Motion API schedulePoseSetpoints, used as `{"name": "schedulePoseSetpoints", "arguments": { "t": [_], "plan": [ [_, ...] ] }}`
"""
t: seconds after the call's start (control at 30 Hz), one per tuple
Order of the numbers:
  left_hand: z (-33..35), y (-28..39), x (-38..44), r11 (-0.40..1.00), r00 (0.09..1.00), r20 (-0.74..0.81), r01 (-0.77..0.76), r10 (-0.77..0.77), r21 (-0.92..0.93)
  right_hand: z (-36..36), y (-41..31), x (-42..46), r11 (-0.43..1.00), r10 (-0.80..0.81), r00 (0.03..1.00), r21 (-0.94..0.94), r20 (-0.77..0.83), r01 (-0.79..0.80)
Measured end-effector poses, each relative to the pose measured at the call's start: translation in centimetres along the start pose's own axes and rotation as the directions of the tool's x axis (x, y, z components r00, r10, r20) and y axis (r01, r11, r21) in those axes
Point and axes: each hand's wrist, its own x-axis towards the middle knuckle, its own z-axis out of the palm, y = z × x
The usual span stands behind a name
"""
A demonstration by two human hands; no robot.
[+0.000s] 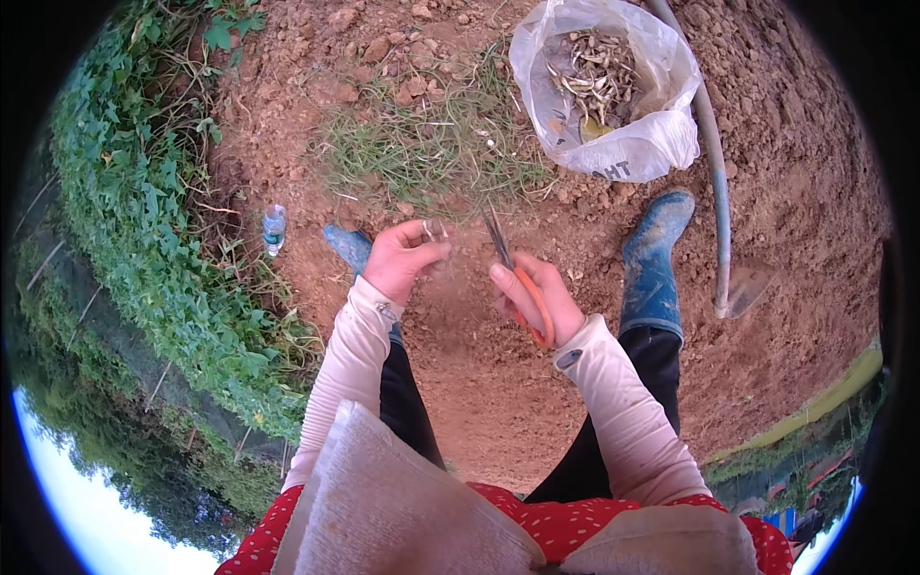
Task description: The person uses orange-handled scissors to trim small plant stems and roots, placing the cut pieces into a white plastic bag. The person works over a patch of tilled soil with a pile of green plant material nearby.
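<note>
My left hand has thumb and fingers pinched on a small pale piece, possibly a plant bulb, though blur hides its shape. In my right hand is a pair of scissors with orange handles; the dark blades point forward, almost together. Just beyond both hands lies a heap of cut green stalks on the reddish soil. Ahead to the right, a translucent plastic bag stands with its mouth wide, holding many small slender bulbs with pale and brown skins. Its side bears writing.
A hoe's long handle curves past the bag to its blade on the soil. Blue rubber boots stand either side of my hands. Leafy vines and a plastic water bottle lie left.
</note>
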Motion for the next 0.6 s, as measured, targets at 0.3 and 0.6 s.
{"name": "schedulePoseSetpoints", "arguments": {
  "t": [0.3, 0.6],
  "plan": [
    [2.7, -2.6, 1.0, 0.784, 0.966, -0.260, -0.169, 0.010, -0.598, 0.5, 0.8, -0.3, 0.976, -0.144, 0.988, -0.154, 0.062, 0.152],
    [5.4, -3.3, 0.7, 0.884, 0.960, -0.270, -0.186, 0.071, -0.429, 0.6, -1.2, -0.9, 0.999, -0.032, 0.999, 0.033, 0.034, 0.031]
  ]
}}
